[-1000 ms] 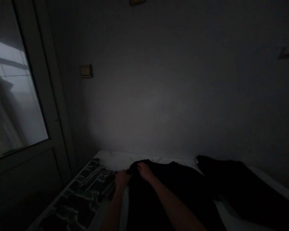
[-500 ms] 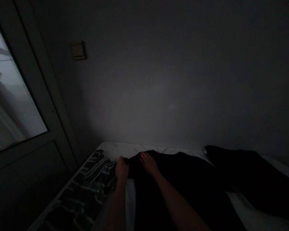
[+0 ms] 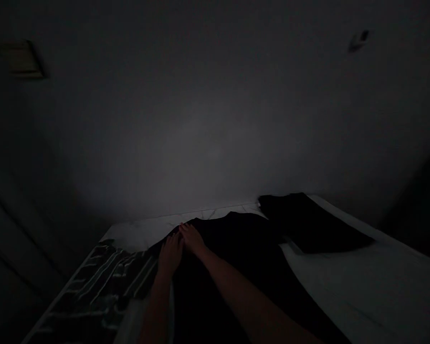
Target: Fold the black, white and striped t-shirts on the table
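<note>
A black T-shirt lies spread over the white marble-patterned tabletop. My left hand rests on its left sleeve, palm down, with the fingers stretched out. Close beside it, almost touching, my right hand lies flat on the shoulder part of the shirt, fingers extended. The sleeve reaches out past my left hand to the left. My forearms cover part of the shirt, and its lower end runs out of view. The picture is very dark, so folds in the black cloth are hard to make out.
A dark cloth with light stripes lies on the left of the tabletop. A folded-looking black cloth is at the back right. Behind stands a grey wall with a light switch and a small blurred fixture.
My left hand has let go of the sleeve's end and now lies flat beside my right hand. The sleeve is stretched out leftward. The view has turned right.
</note>
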Available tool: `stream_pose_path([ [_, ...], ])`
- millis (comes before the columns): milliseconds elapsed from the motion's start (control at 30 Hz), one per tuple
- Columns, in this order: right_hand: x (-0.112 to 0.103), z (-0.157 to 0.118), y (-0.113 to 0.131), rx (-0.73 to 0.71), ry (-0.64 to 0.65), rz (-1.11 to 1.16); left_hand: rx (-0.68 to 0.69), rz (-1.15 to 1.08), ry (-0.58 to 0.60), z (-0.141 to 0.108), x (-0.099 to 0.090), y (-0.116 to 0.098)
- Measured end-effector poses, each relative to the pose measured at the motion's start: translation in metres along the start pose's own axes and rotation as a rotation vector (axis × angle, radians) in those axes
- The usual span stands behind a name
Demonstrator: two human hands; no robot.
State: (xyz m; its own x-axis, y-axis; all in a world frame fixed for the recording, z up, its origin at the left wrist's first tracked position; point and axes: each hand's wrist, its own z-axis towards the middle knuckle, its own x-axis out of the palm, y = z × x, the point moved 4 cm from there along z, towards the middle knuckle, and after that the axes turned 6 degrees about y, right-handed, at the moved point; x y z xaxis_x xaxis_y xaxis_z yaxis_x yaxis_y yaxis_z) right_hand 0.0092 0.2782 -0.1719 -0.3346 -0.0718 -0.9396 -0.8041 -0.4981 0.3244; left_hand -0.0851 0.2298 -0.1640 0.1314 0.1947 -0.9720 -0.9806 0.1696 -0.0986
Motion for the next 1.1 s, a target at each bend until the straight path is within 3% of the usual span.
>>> stream_pose_path([
  [100, -0.013, -0.019, -0.011, 0.052, -0.047, -0.003, -0.046, 0.130, -0.076, -0.001, 0.025, 0.010],
  [200, -0.024, -0.060, -0.036, 0.116, -0.069, -0.021, -0.081, 0.172, -0.082, -0.001, 0.037, 0.021],
  [400, -0.053, -0.179, -0.108, 0.255, -0.017, -0.072, -0.135, 0.181, -0.029, 0.004, 0.043, 0.024],
  [500, -0.067, -0.241, -0.128, 0.316, 0.028, -0.063, -0.118, 0.240, 0.003, 0.003, 0.038, 0.019],
  [600, -0.072, -0.303, -0.124, 0.240, 0.101, -0.008, -0.106, 0.326, 0.029, -0.004, 0.025, 0.010],
  [800, -0.085, -0.409, -0.080, -0.306, 0.223, 0.095, -0.107, 0.404, 0.040, -0.014, -0.015, -0.018],
  [967, -0.095, -0.440, -0.062, -0.494, 0.197, 0.100, 0.007, 0.380, 0.069, -0.032, -0.031, -0.074],
  [1033, -0.090, -0.442, -0.061, -0.523, 0.243, 0.135, 0.139, 0.255, 0.104, -0.059, -0.026, -0.105],
  [1100, -0.085, -0.443, -0.064, -0.515, 0.300, 0.190, 0.326, 0.146, 0.143, -0.102, -0.018, -0.130],
])
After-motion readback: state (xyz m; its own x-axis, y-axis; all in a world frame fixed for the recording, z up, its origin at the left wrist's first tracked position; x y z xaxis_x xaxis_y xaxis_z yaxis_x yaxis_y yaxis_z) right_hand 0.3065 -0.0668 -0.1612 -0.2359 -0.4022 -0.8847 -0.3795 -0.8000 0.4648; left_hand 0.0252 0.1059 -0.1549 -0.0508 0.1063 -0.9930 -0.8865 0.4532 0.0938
